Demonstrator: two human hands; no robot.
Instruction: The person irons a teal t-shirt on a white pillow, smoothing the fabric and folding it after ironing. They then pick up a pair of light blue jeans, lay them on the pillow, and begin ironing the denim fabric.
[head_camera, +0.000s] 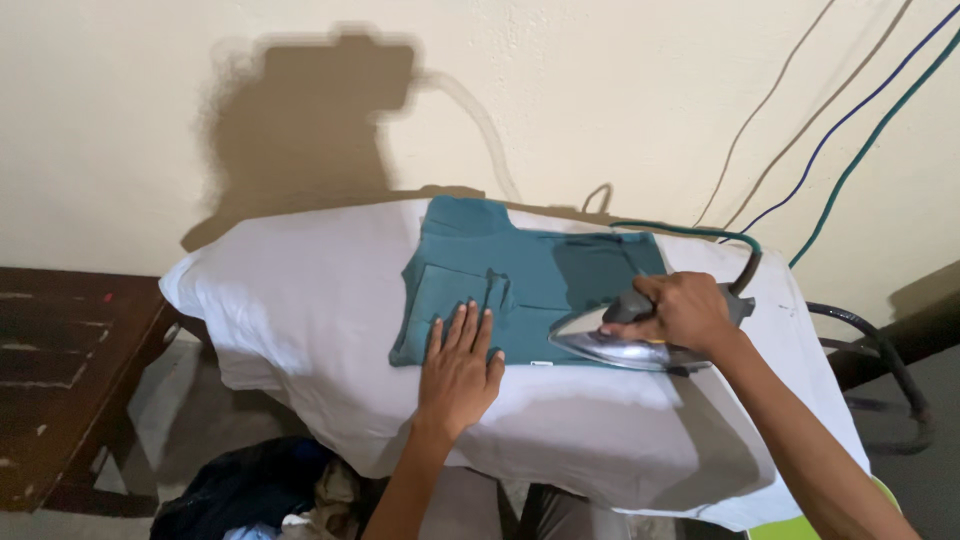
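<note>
A folded teal garment (520, 275) lies on a white cloth-covered ironing surface (300, 300). My left hand (460, 365) rests flat on the garment's near edge, fingers spread and pressing it down. My right hand (685, 310) grips the grey handle of a metal iron (620, 340), whose shiny soleplate sits on the garment's right part, tip pointing left. A green cord (700, 232) runs from the iron's back toward the wall.
A dark wooden bench (60, 370) stands at the left. A pile of dark clothes (250, 490) lies on the floor below the surface. Several cables (840, 120) hang on the beige wall at right. A black hose (890, 360) curves at the right.
</note>
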